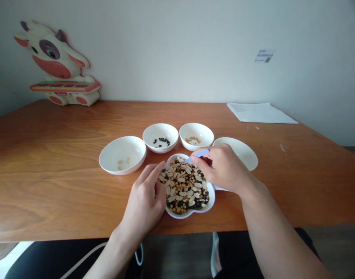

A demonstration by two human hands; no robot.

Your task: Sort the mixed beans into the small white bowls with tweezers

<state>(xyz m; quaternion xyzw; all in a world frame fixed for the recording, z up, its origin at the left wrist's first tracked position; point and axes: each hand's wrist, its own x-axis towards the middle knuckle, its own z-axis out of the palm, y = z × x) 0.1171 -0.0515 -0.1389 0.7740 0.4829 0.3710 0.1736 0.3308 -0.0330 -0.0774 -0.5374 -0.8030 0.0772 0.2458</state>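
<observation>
A white flower-shaped bowl [211,201] with a purple outer edge stands near the table's front edge. It is full of a mix of peanuts [183,193], black beans and yellow soybeans. My left hand [148,193] grips its left rim, with fingers along the edge and the thumb at the side. Over the right rim, my right hand [224,166] pinches a slim light-purple plastic tool [200,153], whose lower end reaches the mix at the back of the bowl. My fingers hide part of the tool, so its exact kind is unclear.
Behind stand round white bowls: one with a few peanuts [107,157], one with black beans [147,135], one with soybeans [210,135]. Another white bowl [245,153] is partly behind my right hand. A cow-shaped toy keyboard [61,69] and papers [260,112] are by the wall.
</observation>
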